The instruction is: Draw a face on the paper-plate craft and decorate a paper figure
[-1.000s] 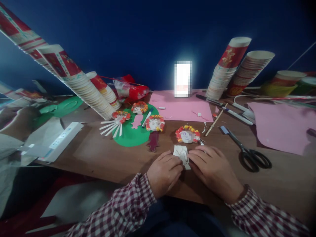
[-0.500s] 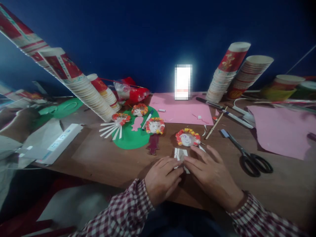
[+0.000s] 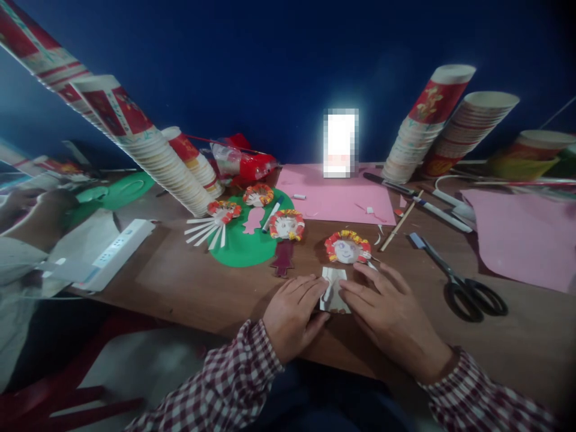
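A small white piece of folded paper or card [image 3: 333, 291] lies on the table in front of me, with a raised crease along it. At its left edge rests my left hand [image 3: 292, 312], fingers lying on the paper's side and the thumb apart below. My right hand [image 3: 391, 315] is spread over the right edge, its fingers stretched out and touching the paper. Just beyond the paper sits a paper-cup face [image 3: 346, 251] with a red and yellow curled rim and a drawn smile. Neither hand closes round anything.
Black-handled scissors [image 3: 463, 285] and a thin stick [image 3: 400, 222] lie right. More cup crafts, including a curled-rim face [image 3: 287, 225], rest around a green sheet [image 3: 243, 255]. Tall cup stacks [image 3: 148, 150] lean left; others [image 3: 405, 150] stand right. A co-worker's hand [image 3: 49, 207] is far left.
My fingers have drawn slightly apart, so more of the white paper shows between them. The view has shifted a little. Other things on the table stay where they were.
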Available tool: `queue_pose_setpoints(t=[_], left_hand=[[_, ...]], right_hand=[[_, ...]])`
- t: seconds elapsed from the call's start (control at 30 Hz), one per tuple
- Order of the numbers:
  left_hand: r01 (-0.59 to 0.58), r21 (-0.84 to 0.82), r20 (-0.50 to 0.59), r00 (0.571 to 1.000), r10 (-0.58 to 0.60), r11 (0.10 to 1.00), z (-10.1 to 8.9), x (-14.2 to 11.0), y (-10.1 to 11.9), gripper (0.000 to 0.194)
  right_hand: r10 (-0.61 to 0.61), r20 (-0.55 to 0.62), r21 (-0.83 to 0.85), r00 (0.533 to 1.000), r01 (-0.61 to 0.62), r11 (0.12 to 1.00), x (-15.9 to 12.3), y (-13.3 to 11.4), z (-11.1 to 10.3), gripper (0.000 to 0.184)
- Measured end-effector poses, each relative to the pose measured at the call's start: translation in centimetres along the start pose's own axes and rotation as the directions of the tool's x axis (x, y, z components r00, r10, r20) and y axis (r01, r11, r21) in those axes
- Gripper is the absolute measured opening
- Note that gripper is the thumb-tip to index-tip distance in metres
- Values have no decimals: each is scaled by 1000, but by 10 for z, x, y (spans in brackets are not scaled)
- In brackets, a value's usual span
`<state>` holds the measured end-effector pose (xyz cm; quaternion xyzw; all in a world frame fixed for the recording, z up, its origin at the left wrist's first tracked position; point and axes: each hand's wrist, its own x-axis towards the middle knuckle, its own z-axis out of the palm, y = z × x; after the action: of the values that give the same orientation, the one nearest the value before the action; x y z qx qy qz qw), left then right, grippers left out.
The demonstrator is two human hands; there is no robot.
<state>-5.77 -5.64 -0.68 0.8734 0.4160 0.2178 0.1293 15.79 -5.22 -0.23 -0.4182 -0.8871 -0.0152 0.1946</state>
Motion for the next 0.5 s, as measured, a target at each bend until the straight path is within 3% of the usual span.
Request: queue_pose_setpoints(t=[0.23, 0.5], left_hand=[[21, -15, 32, 999, -20, 1000, -2, 2, 2, 49], [48, -14, 36, 998, -48, 999, -2, 3, 2, 49]], right_hand=[[-28, 34, -4, 999, 28, 1000, 1, 0, -3, 26], [-13, 38, 29, 999, 11, 1000, 1, 0, -3, 19]])
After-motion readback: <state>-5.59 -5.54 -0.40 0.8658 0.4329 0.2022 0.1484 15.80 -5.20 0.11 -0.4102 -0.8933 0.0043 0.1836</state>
